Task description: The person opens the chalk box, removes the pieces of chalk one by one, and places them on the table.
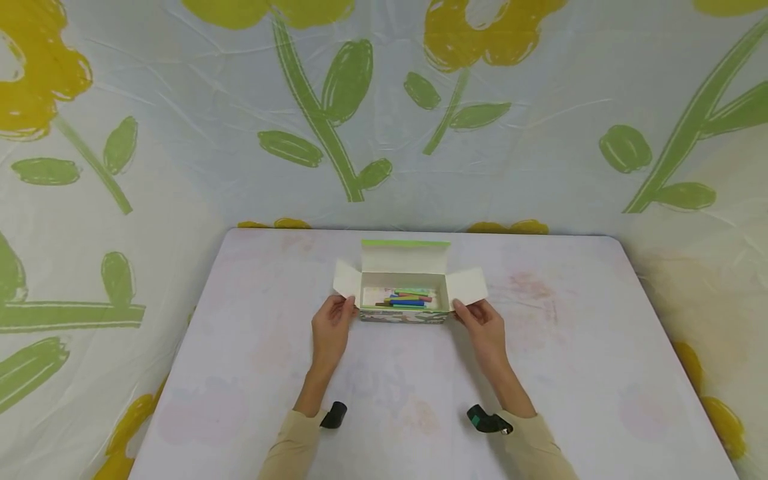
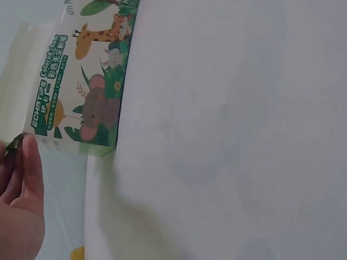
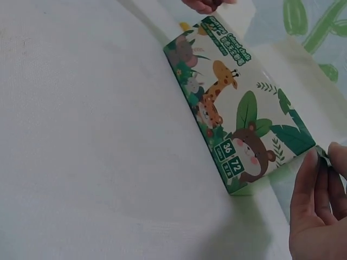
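A box of colored chalk (image 1: 403,318) stands on the table with its top open. Its long lid (image 1: 405,257) is raised at the back, edged in green. Inside lie several chalk sticks (image 1: 411,301) in blue, green, yellow, red and brown. My left hand (image 1: 331,331) pinches the left side flap (image 1: 347,280) between thumb and fingers, while my right hand (image 1: 487,335) pinches the right side flap (image 1: 469,285). Cartoon animals and the words "Colored chalk" cover the box front (image 2: 100,81) in the left wrist view. The right wrist view shows the fingers (image 3: 304,181) at the box corner.
The box rests near the back of a pale table (image 1: 270,413) with faint printed patterns. Behind it and on both sides hangs a cloth (image 1: 540,153) with yellow flowers and green stems. Black wrist cameras (image 1: 335,415) are worn on both wrists.
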Tool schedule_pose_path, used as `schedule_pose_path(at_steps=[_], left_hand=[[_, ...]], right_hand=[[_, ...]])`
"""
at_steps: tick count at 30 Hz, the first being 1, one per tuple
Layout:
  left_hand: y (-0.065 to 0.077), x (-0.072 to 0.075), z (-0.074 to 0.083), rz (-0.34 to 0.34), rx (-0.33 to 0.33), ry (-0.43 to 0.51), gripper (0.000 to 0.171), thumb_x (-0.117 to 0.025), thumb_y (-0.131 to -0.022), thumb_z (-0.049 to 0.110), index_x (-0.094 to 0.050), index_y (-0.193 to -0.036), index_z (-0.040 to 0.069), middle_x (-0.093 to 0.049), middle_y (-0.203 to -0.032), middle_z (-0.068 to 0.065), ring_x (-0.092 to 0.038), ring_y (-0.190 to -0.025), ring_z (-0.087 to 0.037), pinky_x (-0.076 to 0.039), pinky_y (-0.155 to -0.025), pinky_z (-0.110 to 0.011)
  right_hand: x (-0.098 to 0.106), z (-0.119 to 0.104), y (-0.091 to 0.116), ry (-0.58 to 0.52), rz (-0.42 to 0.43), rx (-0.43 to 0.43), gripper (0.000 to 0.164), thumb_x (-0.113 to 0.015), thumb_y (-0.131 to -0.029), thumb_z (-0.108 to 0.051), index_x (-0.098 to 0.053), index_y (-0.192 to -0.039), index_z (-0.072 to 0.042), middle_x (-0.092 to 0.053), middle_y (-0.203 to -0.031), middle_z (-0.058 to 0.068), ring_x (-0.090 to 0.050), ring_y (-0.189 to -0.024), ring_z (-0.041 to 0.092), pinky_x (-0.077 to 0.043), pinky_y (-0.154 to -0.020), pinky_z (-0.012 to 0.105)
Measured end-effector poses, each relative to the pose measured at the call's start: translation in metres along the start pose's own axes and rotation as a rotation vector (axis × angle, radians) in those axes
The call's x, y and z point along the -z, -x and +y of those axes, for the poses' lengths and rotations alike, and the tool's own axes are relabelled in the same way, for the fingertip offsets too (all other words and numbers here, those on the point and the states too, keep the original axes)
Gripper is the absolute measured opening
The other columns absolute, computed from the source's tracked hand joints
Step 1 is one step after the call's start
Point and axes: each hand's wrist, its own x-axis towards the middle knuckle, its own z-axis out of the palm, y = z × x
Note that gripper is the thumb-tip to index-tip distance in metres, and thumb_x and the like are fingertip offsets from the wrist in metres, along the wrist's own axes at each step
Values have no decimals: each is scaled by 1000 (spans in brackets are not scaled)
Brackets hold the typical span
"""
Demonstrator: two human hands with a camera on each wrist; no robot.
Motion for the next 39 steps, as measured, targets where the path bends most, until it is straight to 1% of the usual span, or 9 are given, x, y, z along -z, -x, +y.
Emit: schedule_pose_path(at_steps=[2,5,10,13,17,22,26,30,39], left_hand=[[0,2,-2,4,38,38,18,-64,-102,4,-64,-99,-14,-69,-89,-28,-69,-83,-48,-61,-74,-27],[1,3,-4,18,101,82,22,-65,-102,9,-64,-95,-12,-71,-88,-24,-72,-80,-37,-62,-75,-30],[3,3,-6,45,225,162,27,-67,-102,12,-64,-92,-13,-72,-87,-21,-72,-75,-20,-62,-76,-30],[4,3,-6,59,338,225,28,-68,-102,15,-65,-94,-12,-73,-86,-15,-71,-76,-17,-62,-78,-29],[4,1,-6,70,500,359,27,-68,-102,17,-65,-100,-10,-71,-87,-8,-70,-80,-15,-60,-82,-26],[3,1,-7,61,634,497,28,-66,-103,17,-62,-109,-10,-68,-92,-7,-67,-84,-12,-58,-82,-22],[5,0,-7,53,677,572,22,-64,-104,16,-62,-107,-6,-66,-92,-6,-66,-84,-11,-57,-80,-19],[6,-2,-7,39,689,612,19,-63,-104,16,-63,-102,-3,-65,-91,-6,-65,-82,-10,-56,-78,-18],[7,-6,-6,39,672,597,32,-63,-105,28,-60,-105,-4,-66,-91,-6,-67,-83,-12,-57,-80,-19]], right_hand=[[1,3,0,-10,5,-46,36,-73,-97,-16,-59,-121,7,-72,-92,-3,-70,-88,8,-59,-90,31],[1,7,0,-29,7,-112,39,-72,-98,-21,-59,-123,6,-73,-90,-5,-70,-86,7,-58,-90,27],[-1,11,1,-109,8,-194,31,-72,-99,-23,-61,-114,2,-73,-85,-4,-69,-82,7,-59,-87,26],[-2,12,1,-170,-10,-234,28,-70,-100,-24,-61,-111,0,-74,-85,-3,-70,-83,8,-59,-88,26],[-1,14,1,-243,-32,-299,28,-68,-101,-25,-60,-111,0,-73,-90,-1,-70,-87,9,-58,-89,26],[-1,14,0,-355,-40,-385,21,-66,-102,-22,-62,-105,-2,-72,-91,2,-71,-88,10,-58,-90,26],[-1,13,1,-461,-53,-457,17,-65,-103,-21,-66,-102,-4,-69,-91,3,-71,-88,11,-57,-92,25],[-1,11,3,-525,-72,-497,18,-62,-104,-21,-69,-97,-6,-69,-90,2,-72,-88,11,-57,-92,25],[0,5,4,-548,-31,-508,18,-62,-104,-21,-68,-97,-5,-70,-89,4,-73,-87,13,-57,-91,26]])
